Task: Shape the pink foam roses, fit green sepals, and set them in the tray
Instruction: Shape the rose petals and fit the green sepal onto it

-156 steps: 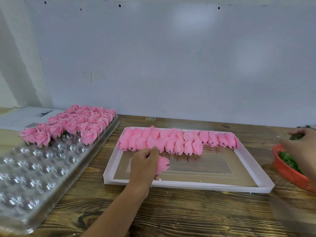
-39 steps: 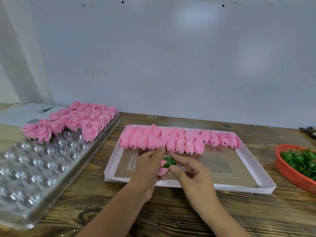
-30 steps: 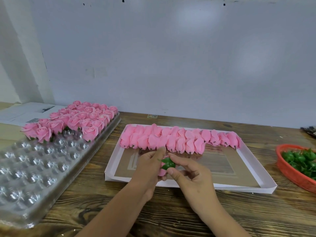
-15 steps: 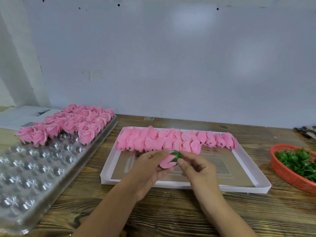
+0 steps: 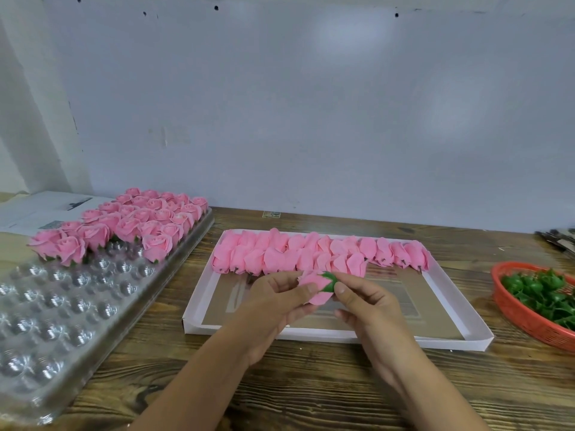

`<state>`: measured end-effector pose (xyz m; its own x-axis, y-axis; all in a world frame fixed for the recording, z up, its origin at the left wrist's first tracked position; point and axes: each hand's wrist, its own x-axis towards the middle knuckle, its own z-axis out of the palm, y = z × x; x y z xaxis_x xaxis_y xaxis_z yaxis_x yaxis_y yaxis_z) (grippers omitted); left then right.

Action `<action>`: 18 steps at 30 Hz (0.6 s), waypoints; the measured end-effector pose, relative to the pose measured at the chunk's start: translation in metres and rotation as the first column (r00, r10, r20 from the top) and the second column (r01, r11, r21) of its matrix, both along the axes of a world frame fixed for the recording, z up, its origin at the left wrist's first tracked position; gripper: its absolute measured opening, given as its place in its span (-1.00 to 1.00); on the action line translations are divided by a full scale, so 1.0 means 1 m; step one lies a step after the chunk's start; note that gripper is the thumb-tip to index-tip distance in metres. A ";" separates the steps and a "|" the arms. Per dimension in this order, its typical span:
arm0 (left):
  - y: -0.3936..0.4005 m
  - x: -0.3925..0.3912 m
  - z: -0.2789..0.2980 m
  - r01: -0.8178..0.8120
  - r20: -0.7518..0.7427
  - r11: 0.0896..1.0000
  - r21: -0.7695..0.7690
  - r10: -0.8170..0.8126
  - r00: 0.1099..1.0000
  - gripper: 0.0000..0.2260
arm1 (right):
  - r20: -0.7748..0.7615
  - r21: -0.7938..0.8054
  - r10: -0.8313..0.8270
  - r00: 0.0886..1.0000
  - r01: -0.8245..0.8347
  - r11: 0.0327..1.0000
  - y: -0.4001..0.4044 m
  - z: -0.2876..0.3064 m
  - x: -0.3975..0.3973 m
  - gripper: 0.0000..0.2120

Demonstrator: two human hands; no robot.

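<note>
**Two hands fit a green sepal onto a pink foam rose above a white tray**

Nearest the viewer, bare dark wooden desk [image 5: 311,384] lies open between the two forearms. The left hand [image 5: 273,303] has its grip clamped on a closed pink foam rose bud [image 5: 314,287], thumb on top. The bud lies roughly level, its long axis running left to right, with its base end toward the right. The right hand [image 5: 367,303] pinches a small green plastic sepal [image 5: 330,281] against that base.

Both hands hover over the front half of a shallow white cardboard tray [image 5: 342,334], whose floor is bare here. Along its far edge lie rows of unshaped pink buds [image 5: 311,253].

To the left, a clear plastic blister tray [image 5: 62,306] has finished pink roses [image 5: 133,225] at its far end, with unfilled cups nearer. At the right edge sits a red mesh basket [image 5: 522,318] of green sepals [image 5: 547,290]. Behind stands a plain pale wall [image 5: 311,104].
</note>
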<state>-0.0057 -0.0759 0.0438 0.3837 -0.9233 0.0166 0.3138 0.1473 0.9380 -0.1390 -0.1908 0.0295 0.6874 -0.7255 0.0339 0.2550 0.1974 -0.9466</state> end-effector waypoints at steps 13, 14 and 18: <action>0.001 0.001 -0.001 0.017 0.041 0.999 0.036 -0.019 0.999 -0.78 | -0.056 0.004 0.061 0.997 -0.061 0.998 -0.006 0.000 -0.004 -0.63; 0.001 0.001 -0.001 0.016 0.044 0.999 0.037 -0.017 0.999 -0.77 | -0.059 0.003 0.060 0.996 -0.059 0.998 -0.007 0.000 -0.004 -0.64; 0.000 0.001 -0.004 0.009 0.047 0.999 0.042 -0.011 0.999 -0.76 | -0.078 -0.003 0.053 0.996 -0.053 0.999 -0.008 -0.001 -0.004 -0.65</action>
